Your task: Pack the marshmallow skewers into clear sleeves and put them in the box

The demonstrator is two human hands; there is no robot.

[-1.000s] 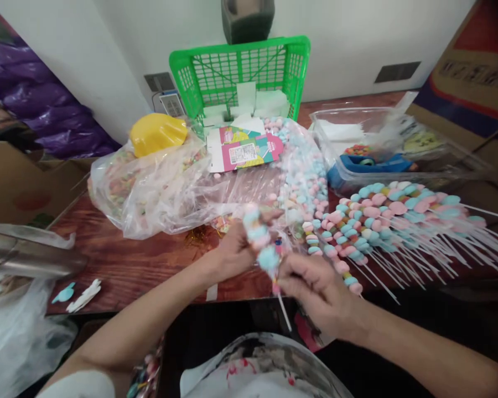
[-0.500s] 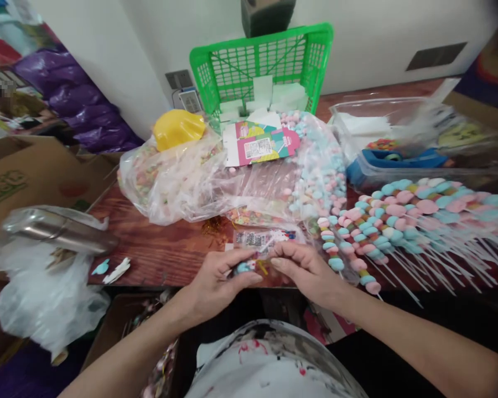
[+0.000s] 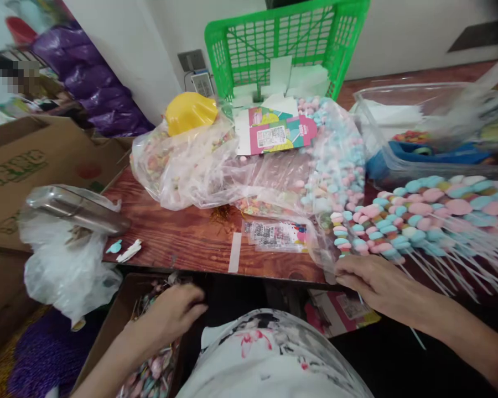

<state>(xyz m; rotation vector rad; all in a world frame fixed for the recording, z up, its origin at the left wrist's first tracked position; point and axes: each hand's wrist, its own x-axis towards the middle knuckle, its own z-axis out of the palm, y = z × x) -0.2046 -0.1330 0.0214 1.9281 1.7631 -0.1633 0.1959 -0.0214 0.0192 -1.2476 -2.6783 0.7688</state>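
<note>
Marshmallow skewers [image 3: 431, 213]: piled on table's [image 3: 182, 237] R side. Nearest you, your L hand [image 3: 176, 309]: blurred, loosely curled, thumb apart from fingers, over open box [image 3: 123, 304] of candy [image 3: 155, 370]. Your R hand [image 3: 369, 282]: fingers bent at pile's near edge; can't tell if pinching. Beyond: printed packets [image 3: 274, 235], marshmallow bag [image 3: 336, 149], green basket [image 3: 286, 19].

On my screen I see a green basket [image 3: 288, 15] at the back of the red-brown tabletop [image 3: 182, 235]. A shiny metal flask [image 3: 83, 210] lies on its side at the left end, near a small blue bit [image 3: 115, 246] and a white bit [image 3: 129, 251]. Past it I see a big brown box [image 3: 45, 166] and puffy purple bags [image 3: 93, 80] by the wall [image 3: 143, 52].
</note>
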